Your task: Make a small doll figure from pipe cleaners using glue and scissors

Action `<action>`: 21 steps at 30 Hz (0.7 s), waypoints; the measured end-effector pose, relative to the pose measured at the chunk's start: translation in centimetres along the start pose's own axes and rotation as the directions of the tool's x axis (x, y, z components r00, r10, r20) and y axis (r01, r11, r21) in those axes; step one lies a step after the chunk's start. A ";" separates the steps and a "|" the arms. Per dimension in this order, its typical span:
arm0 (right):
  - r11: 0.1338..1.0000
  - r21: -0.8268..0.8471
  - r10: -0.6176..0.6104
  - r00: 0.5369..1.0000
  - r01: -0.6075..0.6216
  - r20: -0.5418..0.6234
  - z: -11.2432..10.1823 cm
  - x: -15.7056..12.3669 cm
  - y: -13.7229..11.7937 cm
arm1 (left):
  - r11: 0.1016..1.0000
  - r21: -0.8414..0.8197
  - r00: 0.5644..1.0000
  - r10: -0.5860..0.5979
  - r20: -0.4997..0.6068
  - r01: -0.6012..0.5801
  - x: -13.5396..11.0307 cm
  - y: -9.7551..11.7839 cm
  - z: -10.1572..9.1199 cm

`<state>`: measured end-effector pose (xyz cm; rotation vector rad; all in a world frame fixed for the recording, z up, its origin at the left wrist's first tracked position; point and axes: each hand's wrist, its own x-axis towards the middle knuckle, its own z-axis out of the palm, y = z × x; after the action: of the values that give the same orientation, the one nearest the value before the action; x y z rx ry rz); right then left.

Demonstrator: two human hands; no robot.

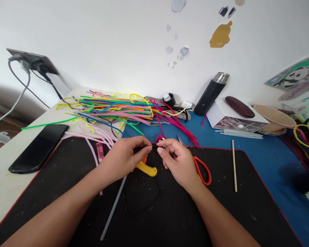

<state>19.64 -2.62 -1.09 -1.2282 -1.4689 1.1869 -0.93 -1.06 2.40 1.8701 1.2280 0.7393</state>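
Observation:
My left hand [126,154] pinches a short, dark, thin piece [154,145] between thumb and forefinger; its exact kind is too small to make out. At the other end of that piece, the thumb and fingertips of my right hand [176,157] close in a pinch. Below my left hand lies a yellow glue gun [147,169], partly hidden, with a long grey-white glue stick [113,209] reaching toward me. Red-handled scissors [204,171] rest beside my right hand. Just behind the fingertips a small magenta item [159,138] shows in part.
Many coloured pipe cleaners [113,109] are heaped at the back. A phone [38,149] lies left of the black mat [185,219]. A wooden stick [234,166] lies at right. Behind stand a black flask [211,94], a white box [237,115] and a bowl [275,116].

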 end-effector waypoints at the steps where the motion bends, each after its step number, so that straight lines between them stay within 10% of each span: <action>1: 1.000 -0.012 -0.008 1.000 0.008 0.006 0.0 0.0 0.0 | 1.000 0.008 1.000 -0.002 0.006 0.002 0.0 0.0 0.0; 21: 0.982 0.133 0.124 0.989 -0.135 0.086 -0.1 0.3 -0.6 | 0.958 0.239 0.984 0.174 -0.042 -0.159 -0.2 -0.8 0.4</action>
<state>19.54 -2.37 -0.44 -1.2088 -1.3534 1.4144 -1.09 -1.15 1.48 2.1806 1.2532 0.7752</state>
